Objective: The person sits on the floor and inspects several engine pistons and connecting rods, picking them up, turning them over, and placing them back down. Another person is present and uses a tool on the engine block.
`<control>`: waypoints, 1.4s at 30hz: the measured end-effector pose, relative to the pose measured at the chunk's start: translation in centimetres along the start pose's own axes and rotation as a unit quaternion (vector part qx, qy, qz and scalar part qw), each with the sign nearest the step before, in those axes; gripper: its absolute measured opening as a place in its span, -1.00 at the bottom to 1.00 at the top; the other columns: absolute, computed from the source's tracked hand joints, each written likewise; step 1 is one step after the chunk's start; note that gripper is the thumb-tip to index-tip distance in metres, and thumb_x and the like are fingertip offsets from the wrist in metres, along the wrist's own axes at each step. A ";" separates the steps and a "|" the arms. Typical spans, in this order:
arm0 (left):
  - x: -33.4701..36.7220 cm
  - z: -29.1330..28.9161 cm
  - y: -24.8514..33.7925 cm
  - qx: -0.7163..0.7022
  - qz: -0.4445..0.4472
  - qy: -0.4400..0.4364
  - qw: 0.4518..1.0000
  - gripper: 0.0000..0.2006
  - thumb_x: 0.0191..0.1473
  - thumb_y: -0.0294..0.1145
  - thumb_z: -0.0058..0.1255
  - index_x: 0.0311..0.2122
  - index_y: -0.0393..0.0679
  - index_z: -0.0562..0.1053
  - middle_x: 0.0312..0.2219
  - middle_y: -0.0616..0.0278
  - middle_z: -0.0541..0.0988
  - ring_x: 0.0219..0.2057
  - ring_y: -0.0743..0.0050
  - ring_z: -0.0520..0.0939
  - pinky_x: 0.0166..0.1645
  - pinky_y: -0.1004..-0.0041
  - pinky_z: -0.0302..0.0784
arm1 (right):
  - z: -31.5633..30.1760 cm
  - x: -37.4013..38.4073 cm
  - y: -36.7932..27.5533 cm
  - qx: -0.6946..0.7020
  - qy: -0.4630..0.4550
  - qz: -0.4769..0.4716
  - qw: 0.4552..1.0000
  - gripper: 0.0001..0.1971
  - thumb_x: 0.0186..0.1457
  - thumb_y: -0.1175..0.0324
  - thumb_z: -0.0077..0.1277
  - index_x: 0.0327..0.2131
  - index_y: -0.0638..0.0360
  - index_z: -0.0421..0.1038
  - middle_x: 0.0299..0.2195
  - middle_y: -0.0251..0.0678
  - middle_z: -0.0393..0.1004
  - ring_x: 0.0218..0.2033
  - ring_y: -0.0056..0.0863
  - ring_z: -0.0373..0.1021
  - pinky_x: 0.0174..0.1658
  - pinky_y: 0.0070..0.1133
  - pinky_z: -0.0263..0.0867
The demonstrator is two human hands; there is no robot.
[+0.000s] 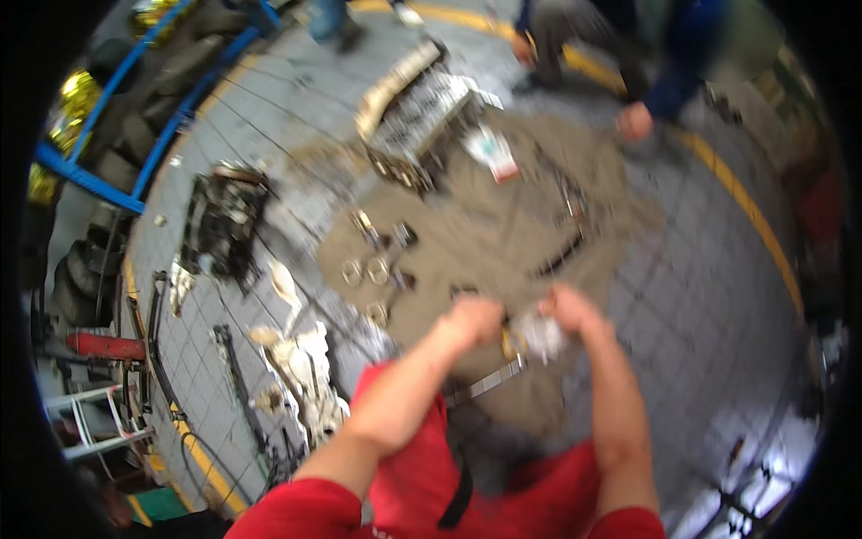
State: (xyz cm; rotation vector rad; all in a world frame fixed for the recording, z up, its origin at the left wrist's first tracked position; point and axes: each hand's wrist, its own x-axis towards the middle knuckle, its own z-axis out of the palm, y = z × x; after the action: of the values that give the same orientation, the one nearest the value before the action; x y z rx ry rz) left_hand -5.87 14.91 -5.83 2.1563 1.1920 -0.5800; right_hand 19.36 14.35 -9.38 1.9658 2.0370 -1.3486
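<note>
Over the near part of a brown cloth (503,251), both my arms reach forward. My right hand (570,307) is closed at the top of a pale, crumpled, see-through thing (542,340), perhaps plastic; blur hides its kind. My left hand (474,322) is curled closed just left of it, and what its fingers hold is hidden. A small yellow thing (513,344) shows between the hands. Below them lies a flat metal strip (496,379). Several pistons (366,229) and metal rings (378,270) rest on the cloth to the left.
An engine block (422,121) stands at the cloth's far edge, beside a white packet (491,153). Dark engine parts (224,220) and a pale metal casting (308,382) lie on the tiles at left. A co-worker's hand (634,121) hangs at far right. Blue racking (90,180) borders the left.
</note>
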 end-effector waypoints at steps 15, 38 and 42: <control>3.0 4.8 5.6 0.083 0.025 -0.062 0.994 -0.37 0.17 -0.03 0.15 0.33 0.12 0.35 -0.10 0.00 0.71 -0.05 -0.09 0.73 -0.02 0.06 0.65 | -1.0 -15.4 -0.7 -0.037 0.081 0.090 0.992 -0.69 0.32 0.22 0.11 -0.04 0.27 0.53 0.01 0.04 0.58 0.07 0.01 0.51 0.12 -0.19 0.41; -2.8 1.6 10.5 -0.706 0.050 0.035 0.706 -0.68 0.37 -0.20 0.02 -0.37 -0.18 0.58 -0.52 0.36 0.64 -0.47 0.55 0.69 -0.44 0.46 0.54 | -0.8 -10.3 0.1 0.369 0.014 0.062 0.927 -0.30 0.43 -0.34 -0.31 -0.14 0.18 0.48 -0.51 -0.41 0.48 -0.69 -0.66 0.28 -0.67 -0.65 0.21; -2.5 0.6 11.0 -0.734 0.116 0.001 0.669 -0.66 0.39 -0.15 0.01 -0.34 -0.19 0.56 -0.49 0.33 0.64 -0.48 0.54 0.68 -0.47 0.50 0.53 | -2.1 -10.5 -0.5 0.384 0.075 0.014 0.920 -0.39 0.49 -0.22 -0.29 -0.14 0.18 0.49 -0.49 -0.41 0.46 -0.64 -0.69 0.25 -0.63 -0.65 0.14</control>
State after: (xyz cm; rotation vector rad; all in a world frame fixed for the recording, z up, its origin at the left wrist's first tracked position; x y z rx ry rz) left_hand 2.36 8.43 -1.52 0.7987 0.7808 0.4654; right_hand 22.34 7.14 -2.07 2.3956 1.6399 -2.3106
